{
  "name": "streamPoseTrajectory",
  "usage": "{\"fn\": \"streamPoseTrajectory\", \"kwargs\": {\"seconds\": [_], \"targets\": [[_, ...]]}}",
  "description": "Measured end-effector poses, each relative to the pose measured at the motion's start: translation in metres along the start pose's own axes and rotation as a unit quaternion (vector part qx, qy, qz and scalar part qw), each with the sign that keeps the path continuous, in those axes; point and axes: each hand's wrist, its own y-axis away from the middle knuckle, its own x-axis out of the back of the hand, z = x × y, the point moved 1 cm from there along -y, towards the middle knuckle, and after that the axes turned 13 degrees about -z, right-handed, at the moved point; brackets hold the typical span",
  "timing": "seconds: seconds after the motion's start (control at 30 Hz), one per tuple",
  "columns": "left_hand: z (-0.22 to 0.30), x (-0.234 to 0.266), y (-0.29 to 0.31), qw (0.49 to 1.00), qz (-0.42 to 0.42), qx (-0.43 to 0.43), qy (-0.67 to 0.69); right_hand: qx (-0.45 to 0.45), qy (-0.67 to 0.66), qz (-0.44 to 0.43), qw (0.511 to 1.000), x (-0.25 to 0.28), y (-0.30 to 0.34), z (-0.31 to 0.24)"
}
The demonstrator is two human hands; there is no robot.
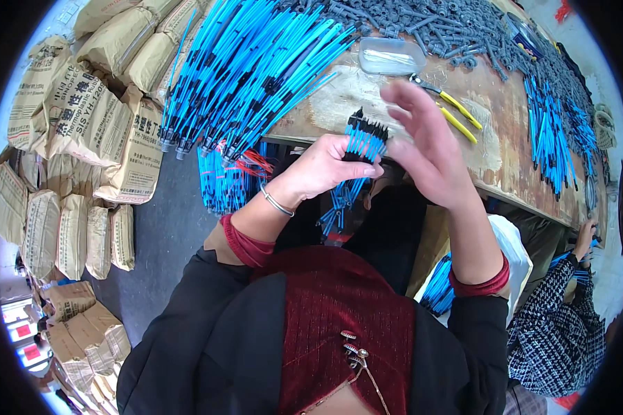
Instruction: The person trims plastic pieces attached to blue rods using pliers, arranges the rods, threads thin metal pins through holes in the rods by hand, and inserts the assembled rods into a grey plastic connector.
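Note:
My left hand (pixel 323 168) is wrapped round a small bundle of thin blue tubes with black tips (pixel 367 138), held in front of my body at the table's near edge. The black tips point up and away from me, and the lower ends hang below my fist. Just right of the bundle, my right hand (pixel 432 155) is raised with its fingers stretched apart, slightly blurred. Nothing shows in it. Its thumb side comes close to the bundle; whether it touches cannot be made out. Beyond this hand lie pliers with yellow handles (pixel 459 119).
The wooden table (pixel 332 104) carries a large heap of blue tubes (pixel 256 69), a clear tray of white strips (pixel 393 57) and a pile of grey fittings (pixel 429 24). Stacked paper sacks (pixel 90 124) stand left. At the right edge a co-worker's hand (pixel 586 238) holds blue tubes.

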Motion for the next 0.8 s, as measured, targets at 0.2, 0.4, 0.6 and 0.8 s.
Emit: {"fn": "streamPoseTrajectory", "kwargs": {"seconds": [0.2, 0.4, 0.6, 0.8], "targets": [[-0.003, -0.011, 0.000, 0.988, 0.060, -0.057, -0.133, 0.096, -0.268, 0.192, 0.939, 0.023, 0.011, 0.026], [-0.010, -0.003, 0.002, 0.971, 0.097, -0.138, -0.172, -0.075, -0.125, -0.011, 0.989, 0.035, 0.053, 0.016], [-0.013, 0.000, 0.004, 0.988, 0.080, -0.077, -0.104, 0.006, -0.086, -0.042, 0.995, -0.060, 0.048, 0.004], [-0.009, -0.002, -0.002, 0.980, 0.105, -0.095, -0.137, 0.074, -0.104, -0.343, 0.931, -0.106, 0.072, -0.009]]}}
